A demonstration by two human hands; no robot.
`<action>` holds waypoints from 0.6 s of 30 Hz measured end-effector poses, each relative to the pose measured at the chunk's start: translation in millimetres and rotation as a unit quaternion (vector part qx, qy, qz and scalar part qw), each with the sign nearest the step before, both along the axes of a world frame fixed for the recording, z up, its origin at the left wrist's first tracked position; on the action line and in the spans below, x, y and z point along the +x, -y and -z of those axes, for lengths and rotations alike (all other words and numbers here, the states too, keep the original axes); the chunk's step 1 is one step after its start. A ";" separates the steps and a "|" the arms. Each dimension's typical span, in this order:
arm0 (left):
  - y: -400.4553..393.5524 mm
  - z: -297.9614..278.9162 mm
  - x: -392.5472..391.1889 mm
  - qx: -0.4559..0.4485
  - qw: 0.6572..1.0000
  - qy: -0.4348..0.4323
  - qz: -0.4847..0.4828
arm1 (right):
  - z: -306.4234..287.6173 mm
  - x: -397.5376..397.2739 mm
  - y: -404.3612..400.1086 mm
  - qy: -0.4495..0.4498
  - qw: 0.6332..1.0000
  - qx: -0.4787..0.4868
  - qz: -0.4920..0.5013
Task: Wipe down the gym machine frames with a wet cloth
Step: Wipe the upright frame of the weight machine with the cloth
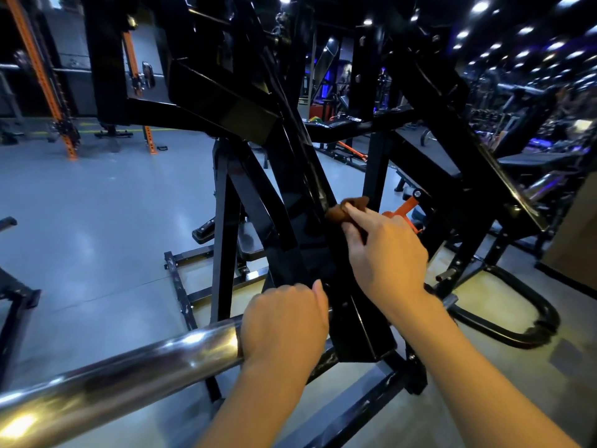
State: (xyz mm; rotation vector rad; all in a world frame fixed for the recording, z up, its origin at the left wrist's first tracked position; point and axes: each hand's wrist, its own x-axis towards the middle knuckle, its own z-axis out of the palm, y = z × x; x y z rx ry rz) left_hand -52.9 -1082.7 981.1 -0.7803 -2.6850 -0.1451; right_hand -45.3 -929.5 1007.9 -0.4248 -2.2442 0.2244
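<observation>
Where the slanted black frame beam point(326, 202) crosses mid-view, I log one brown cloth point(347, 210), bunched and pressed against it. One right hand point(384, 250) pinches that cloth with curled fingers. One left hand point(284, 321) grips one chrome bar point(129, 367), fingers wrapped round it.
</observation>
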 end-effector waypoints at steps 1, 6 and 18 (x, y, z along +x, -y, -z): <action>0.5 -0.5 0.2 0.003 1.000 -0.002 0.001 | -4.1 -8.3 0.5 -0.003 1.000 -0.001 -0.006; 0.4 -0.3 -1.6 0.012 1.000 -0.005 0.005 | 4.4 12.0 7.0 0.003 0.998 0.042 -0.050; -1.0 -5.5 -0.5 -0.014 1.000 0.008 -0.015 | 1.8 10.9 17.1 0.002 0.998 0.057 -0.040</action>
